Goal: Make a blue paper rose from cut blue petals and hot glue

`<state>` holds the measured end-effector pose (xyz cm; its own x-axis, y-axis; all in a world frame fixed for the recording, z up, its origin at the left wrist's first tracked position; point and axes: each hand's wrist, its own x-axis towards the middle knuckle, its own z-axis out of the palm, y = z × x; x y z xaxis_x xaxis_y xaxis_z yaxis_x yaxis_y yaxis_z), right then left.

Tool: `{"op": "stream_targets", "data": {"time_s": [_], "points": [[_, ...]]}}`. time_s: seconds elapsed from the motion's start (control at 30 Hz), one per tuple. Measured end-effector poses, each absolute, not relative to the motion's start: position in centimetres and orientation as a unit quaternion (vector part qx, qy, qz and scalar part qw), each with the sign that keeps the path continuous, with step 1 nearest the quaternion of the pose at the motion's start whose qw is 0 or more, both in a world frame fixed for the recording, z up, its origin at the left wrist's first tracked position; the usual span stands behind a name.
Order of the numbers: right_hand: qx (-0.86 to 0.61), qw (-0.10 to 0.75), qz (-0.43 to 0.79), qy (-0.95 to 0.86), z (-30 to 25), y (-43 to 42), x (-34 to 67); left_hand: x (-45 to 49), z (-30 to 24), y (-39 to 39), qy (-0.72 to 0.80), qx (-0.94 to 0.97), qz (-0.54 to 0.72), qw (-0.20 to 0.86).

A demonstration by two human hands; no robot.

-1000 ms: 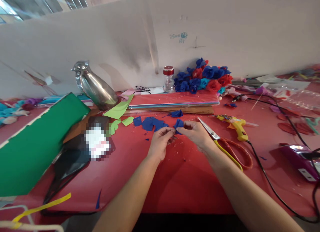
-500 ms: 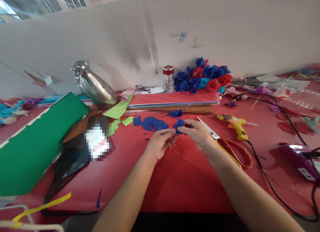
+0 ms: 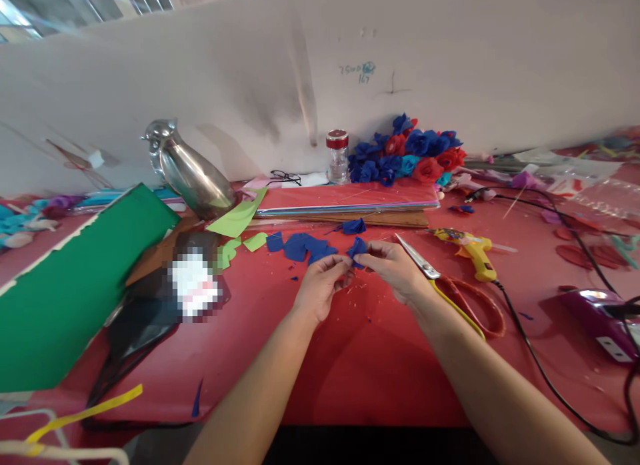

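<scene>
Between my fingertips is a small blue paper flower (image 3: 357, 249), raised a little over the red table. My left hand (image 3: 325, 281) pinches its lower left side. From the right, my right hand (image 3: 393, 265) grips its other edge with thumb and forefinger. Just left of it lie loose blue petals (image 3: 305, 247), partly behind my left hand. Another blue piece (image 3: 353, 226) rests beyond the flower. Scissors (image 3: 445, 288) with red and yellow handles lie beside my right wrist, and a yellow hot glue gun (image 3: 473, 248) is further right.
Light green pieces (image 3: 237, 215) and a stack of coloured sheets (image 3: 350, 199) lie behind. A steel jug (image 3: 193, 171), a red-lidded jar (image 3: 337, 158) and a heap of blue and red flowers (image 3: 407, 151) stand by the wall. A black cord (image 3: 530, 355) crosses the right side.
My left hand has turned slightly, its lower fingers now more tucked in. Both hands stay at the blue flower in nearly the same spot.
</scene>
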<state>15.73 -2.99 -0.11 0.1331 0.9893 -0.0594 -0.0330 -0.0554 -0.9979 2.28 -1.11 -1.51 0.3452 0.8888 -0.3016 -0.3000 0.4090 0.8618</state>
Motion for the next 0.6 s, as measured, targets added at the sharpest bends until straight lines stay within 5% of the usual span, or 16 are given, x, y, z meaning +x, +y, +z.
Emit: {"op": "stream_targets", "data": {"time_s": [0.6], "points": [[-0.558, 0.513, 0.461, -0.462, -0.03, -3.1, 15.84, 2.15, -1.59, -1.24, 0.399, 0.357, 0.397, 0.745]]}}
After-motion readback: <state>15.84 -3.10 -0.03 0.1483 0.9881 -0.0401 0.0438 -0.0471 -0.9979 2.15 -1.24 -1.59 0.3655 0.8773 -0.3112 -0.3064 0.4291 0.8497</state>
